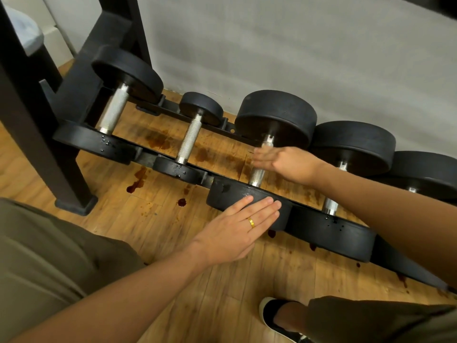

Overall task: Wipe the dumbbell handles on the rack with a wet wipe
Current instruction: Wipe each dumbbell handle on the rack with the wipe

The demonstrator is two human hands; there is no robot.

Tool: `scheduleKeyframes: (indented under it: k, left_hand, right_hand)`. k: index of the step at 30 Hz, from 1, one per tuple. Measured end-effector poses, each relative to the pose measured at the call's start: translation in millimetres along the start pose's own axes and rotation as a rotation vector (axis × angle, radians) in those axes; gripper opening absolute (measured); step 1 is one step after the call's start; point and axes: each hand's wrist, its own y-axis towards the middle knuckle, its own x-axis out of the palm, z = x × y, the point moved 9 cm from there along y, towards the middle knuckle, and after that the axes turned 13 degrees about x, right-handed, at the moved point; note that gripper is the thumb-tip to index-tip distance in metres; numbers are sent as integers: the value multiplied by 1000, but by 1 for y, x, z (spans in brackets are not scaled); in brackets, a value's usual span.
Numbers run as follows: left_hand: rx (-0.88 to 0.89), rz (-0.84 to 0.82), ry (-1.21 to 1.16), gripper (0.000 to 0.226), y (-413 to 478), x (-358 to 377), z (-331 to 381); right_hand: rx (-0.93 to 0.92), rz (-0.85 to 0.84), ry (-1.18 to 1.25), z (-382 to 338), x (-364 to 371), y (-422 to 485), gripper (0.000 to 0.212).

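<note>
Bracing: we are laying our left hand (pixel 237 229) flat on the near head (pixel 222 194) of the middle dumbbell (pixel 277 115), fingers straight and pressed together, a gold ring (pixel 251 222) showing on one finger.
Reaching: we are stretching our right hand (pixel 289 164) across the middle dumbbell's handle (pixel 257 173), covering its upper part. The fingers are blurring, so we cannot tell whether they are curling round the bar or lying over it.
Wet wipe: we are failing to make it out among those blurred fingers.
Handle: knurled steel is showing just below the right hand, running down to the near head.
Neighbours: a large dumbbell (pixel 113 112) and a small dumbbell (pixel 189 138) are sitting left of the middle dumbbell. Two more are sitting right of it, partly behind our right forearm.
Rack: the black rack (pixel 74 100) is carrying the middle dumbbell across its low rails.
Floor: dark reddish stains (pixel 137 181) are marking the wooden floor (pixel 173 233) beneath and in front of the middle dumbbell.
Shoe: our black shoe (pixel 274 315) is standing on the floor, nearer to us than the middle dumbbell.
</note>
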Motion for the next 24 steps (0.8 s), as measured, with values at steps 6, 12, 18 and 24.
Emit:
scheduleKeyframes:
  k: [6, 12, 18, 24]
  left_hand:
    - [-2, 16, -4, 72, 0, 1, 0]
    - [-5, 19, -5, 73, 0, 0, 1]
    - [-3, 31, 3, 71, 0, -2, 0]
    - [1, 19, -8, 71, 0, 1, 0]
  right_hand:
    - [-176, -92, -22, -22, 12, -12, 59]
    - [-19, -1, -11, -11, 7, -5, 60]
    - [-224, -36, -72, -34, 9, -16, 57]
    - [21, 33, -85, 16, -14, 13, 55]
